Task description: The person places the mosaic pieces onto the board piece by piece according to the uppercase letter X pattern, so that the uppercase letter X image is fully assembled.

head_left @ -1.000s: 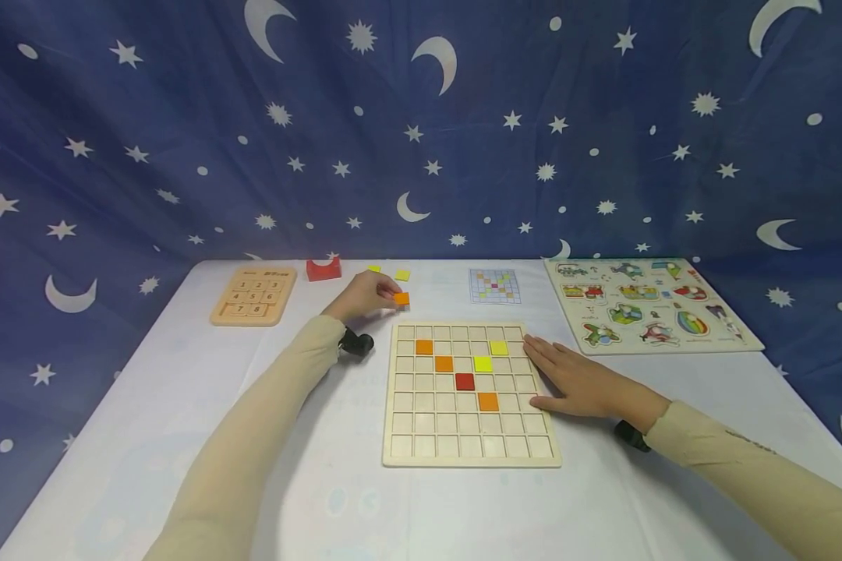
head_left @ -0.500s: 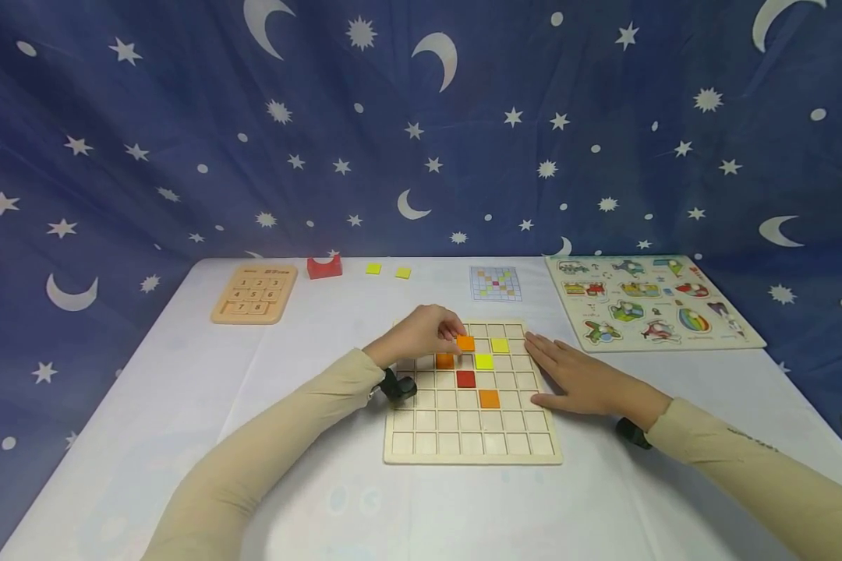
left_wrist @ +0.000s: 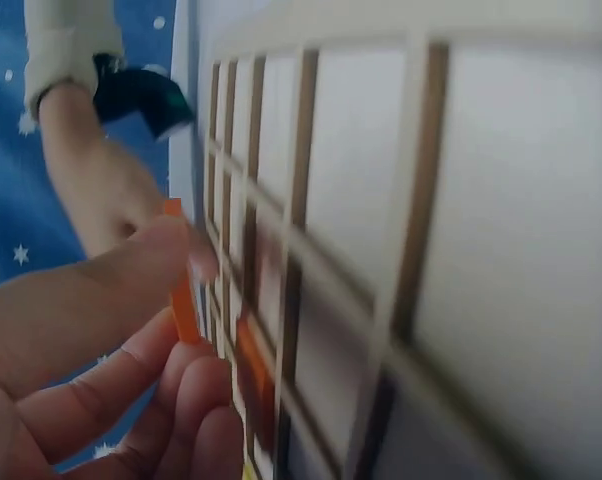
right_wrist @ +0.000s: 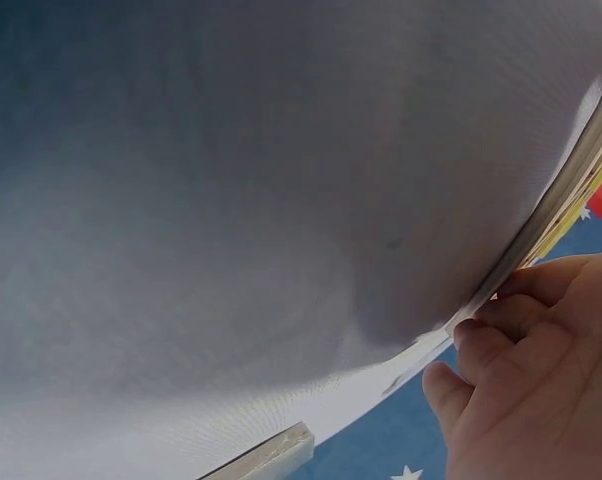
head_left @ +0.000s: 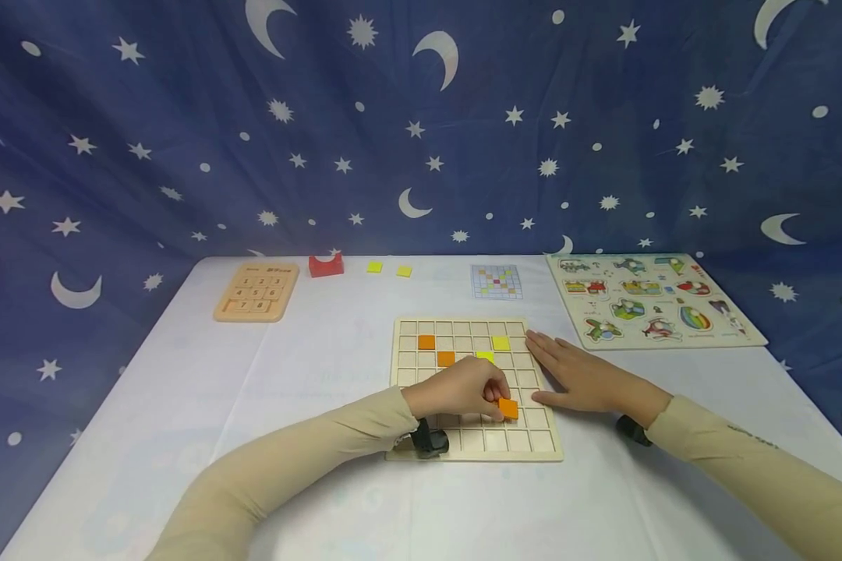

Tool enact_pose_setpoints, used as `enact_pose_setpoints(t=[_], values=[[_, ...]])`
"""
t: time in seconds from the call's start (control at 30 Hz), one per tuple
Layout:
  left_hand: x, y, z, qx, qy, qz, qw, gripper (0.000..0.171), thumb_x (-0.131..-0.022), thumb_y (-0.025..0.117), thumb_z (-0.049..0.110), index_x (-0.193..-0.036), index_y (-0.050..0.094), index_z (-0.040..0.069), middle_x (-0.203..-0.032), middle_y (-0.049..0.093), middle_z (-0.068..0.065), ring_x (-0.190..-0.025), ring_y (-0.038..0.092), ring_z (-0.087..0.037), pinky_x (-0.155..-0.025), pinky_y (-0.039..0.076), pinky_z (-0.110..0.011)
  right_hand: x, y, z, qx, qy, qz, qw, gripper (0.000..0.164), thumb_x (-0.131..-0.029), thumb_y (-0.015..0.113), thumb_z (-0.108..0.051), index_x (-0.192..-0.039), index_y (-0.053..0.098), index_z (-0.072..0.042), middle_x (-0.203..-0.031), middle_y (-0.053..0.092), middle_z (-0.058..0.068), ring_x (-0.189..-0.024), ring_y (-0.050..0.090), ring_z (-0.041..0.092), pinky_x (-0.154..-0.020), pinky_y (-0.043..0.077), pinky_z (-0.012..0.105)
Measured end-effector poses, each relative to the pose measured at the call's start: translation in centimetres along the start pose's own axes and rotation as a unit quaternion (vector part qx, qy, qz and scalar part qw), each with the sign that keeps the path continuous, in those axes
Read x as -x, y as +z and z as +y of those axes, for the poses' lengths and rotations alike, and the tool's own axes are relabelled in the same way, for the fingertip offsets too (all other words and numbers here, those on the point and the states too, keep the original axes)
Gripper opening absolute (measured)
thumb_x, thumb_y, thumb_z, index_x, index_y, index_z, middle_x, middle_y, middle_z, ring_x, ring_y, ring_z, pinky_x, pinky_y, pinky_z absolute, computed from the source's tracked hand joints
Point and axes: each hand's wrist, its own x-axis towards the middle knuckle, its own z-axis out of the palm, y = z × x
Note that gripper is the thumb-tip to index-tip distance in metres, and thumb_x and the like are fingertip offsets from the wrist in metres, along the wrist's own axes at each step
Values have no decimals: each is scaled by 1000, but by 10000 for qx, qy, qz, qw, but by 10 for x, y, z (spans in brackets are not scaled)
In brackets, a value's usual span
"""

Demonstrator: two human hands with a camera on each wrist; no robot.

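Observation:
Between thumb and fingers my left hand [head_left: 463, 388] pinches an orange square tile [head_left: 508, 409], held just over the lower right part of a wooden grid board [head_left: 473, 456]. In the left wrist view that tile [left_wrist: 184, 300] appears edge-on, apart from the board's slots. Two orange tiles [head_left: 426, 342] and two yellow tiles [head_left: 500, 344] show in the board's upper slots, one yellow partly covered. My left hand hides the red tile and the other orange one in the head view. My right hand [head_left: 578, 382] rests at the board's right edge, fingers extended.
Two loose yellow tiles [head_left: 404, 271] lie at the back beside a red notched block [head_left: 326, 266]. A number puzzle [head_left: 256, 293] sits at the back left. A printed grid card [head_left: 497, 282] and a picture puzzle board [head_left: 652, 302] are at the back right.
My left hand has carried the orange tile from the table behind the board, across the upper rows, to the lower right. My right hand has stayed put at the edge.

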Motion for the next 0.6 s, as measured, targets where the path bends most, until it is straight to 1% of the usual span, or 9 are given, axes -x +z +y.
enact_pose_setpoints(t=[0.13,0.3,0.43,0.6], values=[[-4,8,4,-232,49,-70,9997,20,-74,80,18,-89,69,11,-74,58,9,-67,50,1,-64,43,-8,-1,1,1,19,-22,11,10000,90,-88,46,-63,-149,18,-3,-157,15,16,-141,25,37,-111,27,54],[-9,12,8,-617,143,-6,9980,21,-71,82,22,-85,69,14,-72,58,9,-66,50,2,-63,41,-7,-1,2,3,24,24,1,10000,91,-87,46,-64,-150,18,-4,-158,15,14,-141,26,36,-111,28,53],[-10,12,11,-709,149,-25,9974,22,-70,83,23,-83,69,13,-72,58,8,-64,48,1,-60,39,-7,-1,2,3,17,27,8,10000,91,-87,47,-64,-150,18,-5,-158,15,14,-141,26,35,-111,28,53],[-11,12,13,-700,49,-81,9975,19,-72,82,21,-83,69,13,-73,60,8,-64,49,1,-60,40,-8,0,2,3,17,10,12,10000,91,-87,47,-64,-150,18,-4,-157,15,14,-141,26,36,-111,28,53]])
